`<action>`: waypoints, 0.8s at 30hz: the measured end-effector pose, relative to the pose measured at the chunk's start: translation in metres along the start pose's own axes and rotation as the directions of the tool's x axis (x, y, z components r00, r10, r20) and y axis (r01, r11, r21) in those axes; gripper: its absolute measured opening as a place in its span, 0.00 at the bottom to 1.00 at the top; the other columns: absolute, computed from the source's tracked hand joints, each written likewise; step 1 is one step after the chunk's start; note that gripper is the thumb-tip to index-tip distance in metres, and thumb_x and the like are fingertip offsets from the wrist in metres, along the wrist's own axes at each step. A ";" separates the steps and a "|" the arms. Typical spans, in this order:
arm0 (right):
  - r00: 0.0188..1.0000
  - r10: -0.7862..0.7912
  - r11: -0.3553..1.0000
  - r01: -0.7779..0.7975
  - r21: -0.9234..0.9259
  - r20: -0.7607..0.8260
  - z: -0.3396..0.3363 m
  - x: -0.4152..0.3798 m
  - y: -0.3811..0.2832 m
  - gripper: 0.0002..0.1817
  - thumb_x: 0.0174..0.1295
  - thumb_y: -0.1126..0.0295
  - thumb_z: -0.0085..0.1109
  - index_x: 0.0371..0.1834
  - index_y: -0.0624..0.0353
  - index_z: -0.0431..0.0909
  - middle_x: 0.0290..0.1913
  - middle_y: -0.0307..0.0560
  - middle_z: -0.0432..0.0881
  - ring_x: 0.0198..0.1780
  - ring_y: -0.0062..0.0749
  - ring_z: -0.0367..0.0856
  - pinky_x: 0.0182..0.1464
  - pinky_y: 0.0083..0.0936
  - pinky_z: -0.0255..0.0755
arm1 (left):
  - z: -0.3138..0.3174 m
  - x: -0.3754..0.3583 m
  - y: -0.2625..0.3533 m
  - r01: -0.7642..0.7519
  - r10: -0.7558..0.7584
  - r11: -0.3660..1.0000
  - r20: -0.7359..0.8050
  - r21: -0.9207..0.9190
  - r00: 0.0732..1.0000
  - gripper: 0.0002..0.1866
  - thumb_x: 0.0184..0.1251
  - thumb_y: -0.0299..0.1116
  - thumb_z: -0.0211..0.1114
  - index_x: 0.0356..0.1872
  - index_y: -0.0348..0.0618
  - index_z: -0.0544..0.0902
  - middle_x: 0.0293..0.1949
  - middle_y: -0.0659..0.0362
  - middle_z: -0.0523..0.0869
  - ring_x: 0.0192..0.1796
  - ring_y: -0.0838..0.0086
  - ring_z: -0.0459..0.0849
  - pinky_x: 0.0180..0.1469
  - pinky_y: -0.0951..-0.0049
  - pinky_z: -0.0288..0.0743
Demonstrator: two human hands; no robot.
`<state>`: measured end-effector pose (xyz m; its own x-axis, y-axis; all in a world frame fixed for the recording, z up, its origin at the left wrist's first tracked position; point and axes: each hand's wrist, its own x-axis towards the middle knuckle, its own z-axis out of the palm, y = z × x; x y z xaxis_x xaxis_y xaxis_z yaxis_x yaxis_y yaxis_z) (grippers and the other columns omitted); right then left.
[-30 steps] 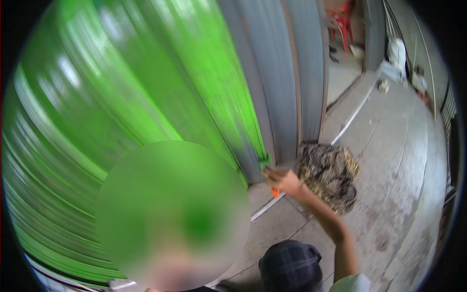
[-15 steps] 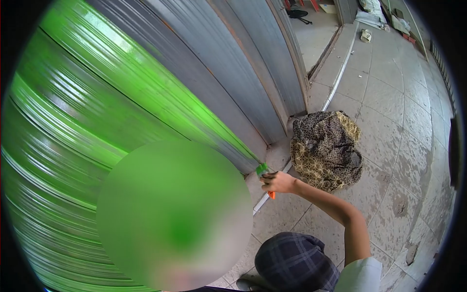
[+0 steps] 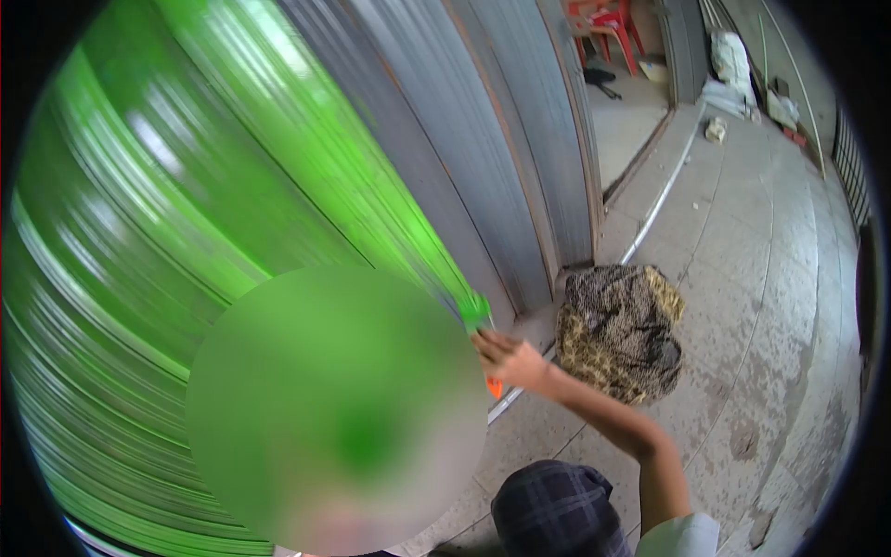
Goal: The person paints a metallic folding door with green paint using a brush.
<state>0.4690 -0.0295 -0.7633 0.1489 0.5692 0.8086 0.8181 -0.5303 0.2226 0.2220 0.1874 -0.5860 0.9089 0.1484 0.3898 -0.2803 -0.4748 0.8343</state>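
My right hand (image 3: pixel 510 360) is shut on a paintbrush (image 3: pixel 476 311) with green-laden bristles and an orange handle end (image 3: pixel 495 387). The bristles touch the lower edge of a corrugated metal roller shutter (image 3: pixel 232 186), right where its fresh green paint meets the bare grey part (image 3: pixel 483 139). My arm reaches in from the lower right, out of a pale sleeve (image 3: pixel 682 540). My left hand is not visible; a blurred patch covers the lower middle of the view.
A brown patterned cloth bundle (image 3: pixel 622 330) lies on the tiled floor just right of my hand. A pale rail (image 3: pixel 664 209) runs along the floor toward an open doorway. A red plastic chair (image 3: pixel 608 23) and sacks (image 3: pixel 733 60) sit far back. Plaid fabric (image 3: pixel 552 511) shows at the bottom.
My right hand and the brush have shifted slightly left and up along the shutter's lower edge. The view has swung back and forth, so the background has shifted.
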 end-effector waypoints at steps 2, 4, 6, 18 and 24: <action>0.912 0.034 0.985 -0.101 0.142 0.409 0.005 -0.027 -0.023 0.07 0.49 0.65 0.64 0.30 0.54 0.81 0.48 0.50 0.84 0.52 0.39 0.83 0.52 0.35 0.81 | 0.002 0.004 0.000 -0.006 0.006 0.999 0.012 -0.049 1.000 0.74 0.30 0.31 0.88 0.75 0.40 0.37 0.56 0.41 0.77 0.57 0.56 0.81 0.63 0.55 0.74; 0.927 -0.032 0.984 -0.037 0.177 0.374 0.006 -0.020 -0.021 0.09 0.51 0.65 0.64 0.34 0.54 0.82 0.46 0.48 0.84 0.50 0.39 0.84 0.51 0.36 0.81 | 0.002 0.010 -0.003 0.026 -0.022 0.993 0.030 -0.118 0.999 0.74 0.31 0.31 0.87 0.75 0.40 0.36 0.55 0.41 0.79 0.58 0.56 0.81 0.64 0.56 0.73; 0.917 -0.075 0.987 0.013 0.160 0.391 0.000 0.016 -0.010 0.08 0.53 0.66 0.64 0.36 0.53 0.81 0.45 0.47 0.83 0.48 0.38 0.84 0.48 0.34 0.81 | 0.000 0.017 -0.014 -0.012 0.014 0.993 0.019 -0.117 1.000 0.74 0.32 0.31 0.87 0.75 0.40 0.36 0.55 0.41 0.79 0.59 0.56 0.81 0.65 0.56 0.71; 0.997 -0.080 0.993 0.081 -0.089 0.016 0.007 0.062 -0.007 0.06 0.47 0.71 0.63 0.25 0.54 0.74 0.56 0.55 0.81 0.56 0.44 0.82 0.53 0.29 0.81 | -0.015 0.019 -0.008 -0.033 0.025 0.978 -0.043 -0.206 0.999 0.74 0.32 0.36 0.88 0.75 0.40 0.37 0.58 0.42 0.79 0.63 0.56 0.78 0.70 0.55 0.63; 0.916 -0.072 0.986 0.005 0.167 0.396 0.058 -0.033 -0.043 0.08 0.48 0.70 0.63 0.32 0.51 0.77 0.54 0.49 0.80 0.53 0.40 0.83 0.41 0.32 0.83 | -0.026 0.010 -0.009 -0.048 0.039 0.980 -0.050 -0.192 0.998 0.74 0.32 0.35 0.88 0.75 0.39 0.37 0.58 0.41 0.79 0.63 0.56 0.78 0.70 0.54 0.63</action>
<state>0.4608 0.0112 -0.8312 0.2975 0.8077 0.5091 0.9000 -0.4152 0.1328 0.2260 0.2157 -0.5799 0.8807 0.1725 0.4411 -0.3779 -0.3056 0.8740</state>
